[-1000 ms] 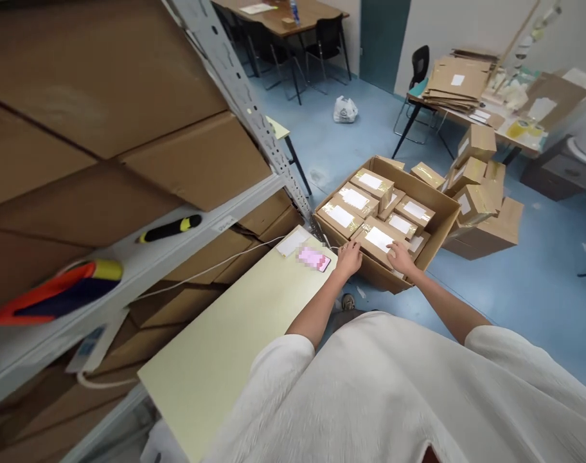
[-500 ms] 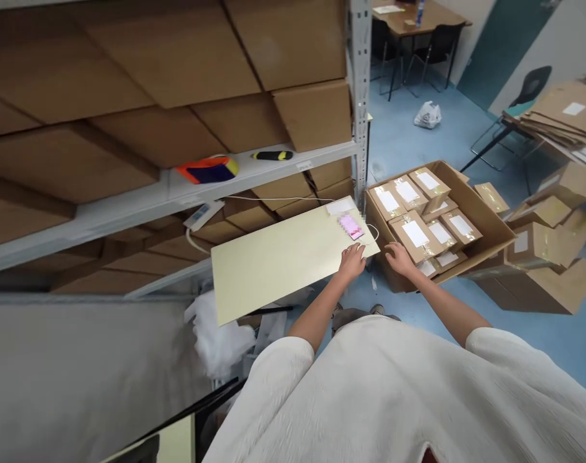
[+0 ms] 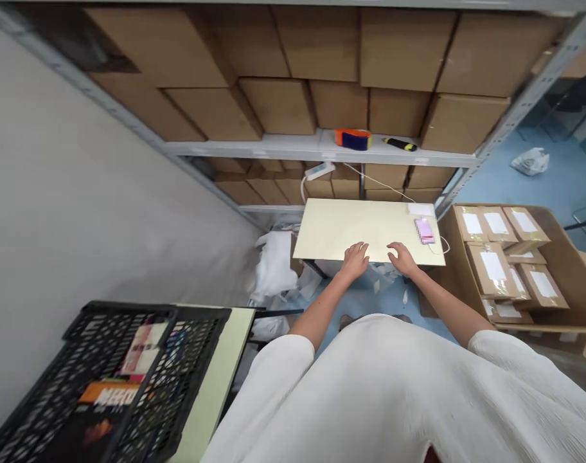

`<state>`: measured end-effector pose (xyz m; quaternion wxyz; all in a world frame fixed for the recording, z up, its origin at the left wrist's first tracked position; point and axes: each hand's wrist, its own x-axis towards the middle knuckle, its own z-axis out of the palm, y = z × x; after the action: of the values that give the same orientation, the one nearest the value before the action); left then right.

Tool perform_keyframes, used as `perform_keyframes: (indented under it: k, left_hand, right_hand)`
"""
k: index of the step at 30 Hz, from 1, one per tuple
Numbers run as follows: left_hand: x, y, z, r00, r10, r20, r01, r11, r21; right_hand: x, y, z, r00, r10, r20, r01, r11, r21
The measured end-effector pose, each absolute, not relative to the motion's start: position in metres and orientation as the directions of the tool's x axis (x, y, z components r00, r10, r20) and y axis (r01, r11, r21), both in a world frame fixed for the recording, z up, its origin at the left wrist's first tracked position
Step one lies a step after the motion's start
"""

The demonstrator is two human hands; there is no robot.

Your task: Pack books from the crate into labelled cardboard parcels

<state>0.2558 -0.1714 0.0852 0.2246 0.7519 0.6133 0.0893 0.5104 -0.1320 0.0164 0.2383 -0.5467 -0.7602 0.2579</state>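
Both my hands reach forward over the near edge of a small pale yellow table (image 3: 351,222). My left hand (image 3: 355,259) is spread, fingers apart, holding nothing. My right hand (image 3: 401,257) is also spread and empty, just right of the left one. A pink phone (image 3: 424,230) lies on the table's right end with a white cable running from it, beside a white label (image 3: 421,209). To the right stands a large open carton (image 3: 563,270) filled with several small taped boxes (image 3: 488,265) bearing white labels.
A metal shelf rack (image 3: 317,146) packed with brown cartons stands behind the table; a tape dispenser (image 3: 353,138) and a black-yellow cutter (image 3: 399,145) lie on it. A black plastic crate (image 3: 119,379) sits at lower left on another table. White packing scraps (image 3: 274,270) lie on the blue floor.
The view has swung left from the carton of small boxes toward the table and rack. Both hands have moved off the carton's edge to the table's near edge.
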Motion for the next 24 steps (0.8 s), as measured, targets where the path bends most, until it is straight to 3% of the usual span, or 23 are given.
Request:
perform_keyframes:
  k: [5, 12, 24]
  left_hand:
    - [0.165, -0.207, 0.085, 0.052, 0.991, -0.124, 0.878, 0.014, 0.479]
    - [0.081, -0.258, 0.079, -0.286, 0.953, -0.104, 0.799, 0.297, 0.523]
    - [0.024, -0.381, 0.093, -0.758, 0.644, -0.102, 0.530, 0.700, 0.479]
  right_hand:
    - [0.405, -0.126, 0.017, -0.485, 0.870, 0.086, 0.614, 0.409, -0.675]
    - [0.284, -0.107, 0.024, -0.750, 0.651, 0.115, 0.405, 0.590, -0.699]
    - [0.099, -0.131, 0.028, -0.975, 0.179, 0.133, 0.022, 0.671, -0.741]
